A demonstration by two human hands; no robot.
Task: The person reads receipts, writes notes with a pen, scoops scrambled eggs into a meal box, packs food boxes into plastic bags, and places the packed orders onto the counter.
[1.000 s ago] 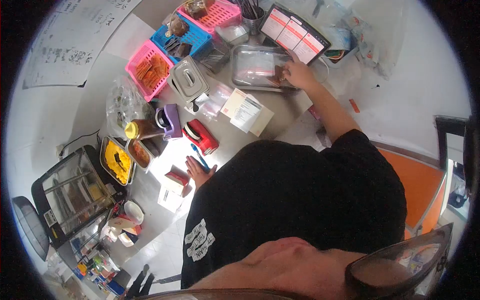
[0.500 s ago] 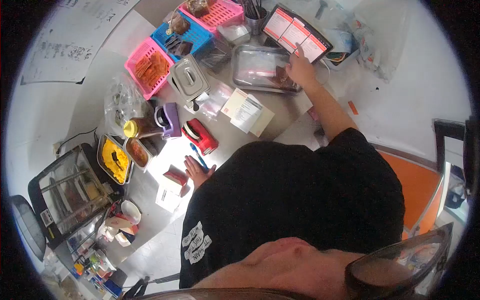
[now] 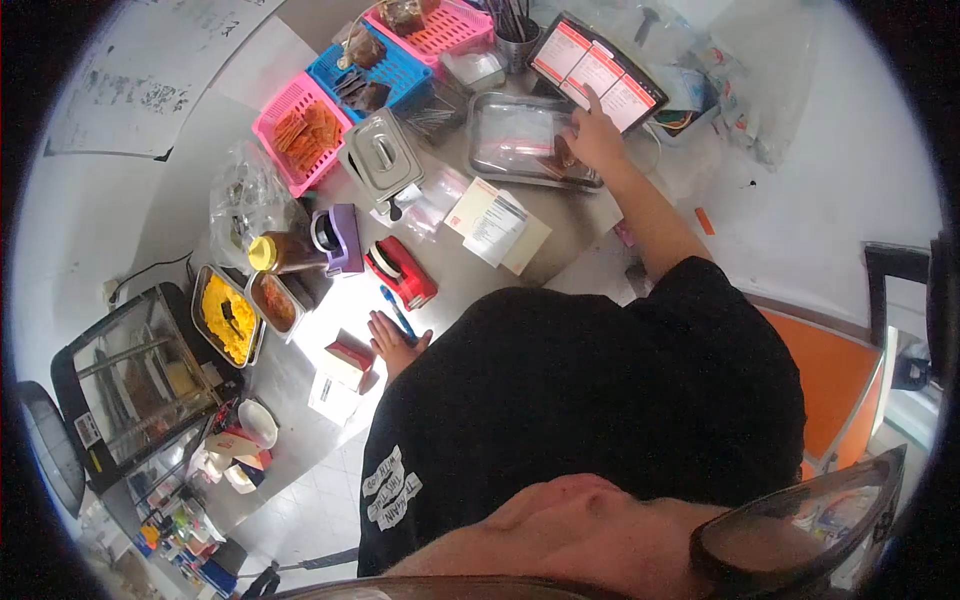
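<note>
Beyond the black shirt (image 3: 590,380) lettered "THIS TIME", the left hand (image 3: 393,342) lies flat, fingers spread, beside a blue pen (image 3: 398,313) on the counter (image 3: 282,382). The nearer, right hand (image 3: 598,142), empty, index extended, meets the tablet (image 3: 598,74) just ahead, its long axis slanting down rightward (the red-and-white panels' print is illegible).

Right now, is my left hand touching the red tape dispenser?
Apart: the head view shows a gap between your left hand and the red tape dispenser, where the blue pen lies.

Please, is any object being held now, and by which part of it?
Nothing appears held: the left hand rests beside the pen; the right hand points at the tablet.
</note>
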